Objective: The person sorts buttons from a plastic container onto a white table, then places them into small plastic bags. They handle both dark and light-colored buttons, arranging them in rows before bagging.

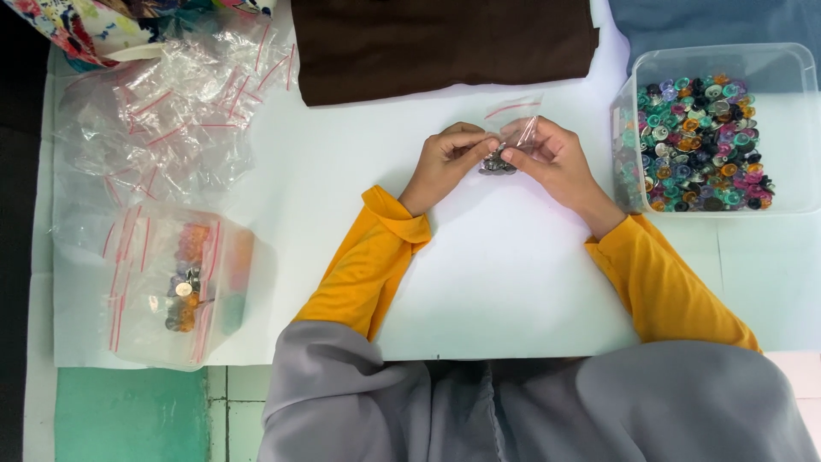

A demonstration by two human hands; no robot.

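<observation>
My left hand (446, 161) and my right hand (552, 158) meet over the middle of the white sheet (505, 274). Together they pinch a small clear zip bag (516, 135) with a red strip at its top. A little cluster of metal buttons (497, 162) sits in the bag's bottom, between my fingertips. Both arms wear yellow sleeves.
A clear plastic tub (800, 128) full of coloured buttons stands at the right. A pile of empty clear zip bags (171, 111) lies at the upper left, with filled bags in a clear box (184, 278) below it. Folded brown cloth (440, 43) lies at the back.
</observation>
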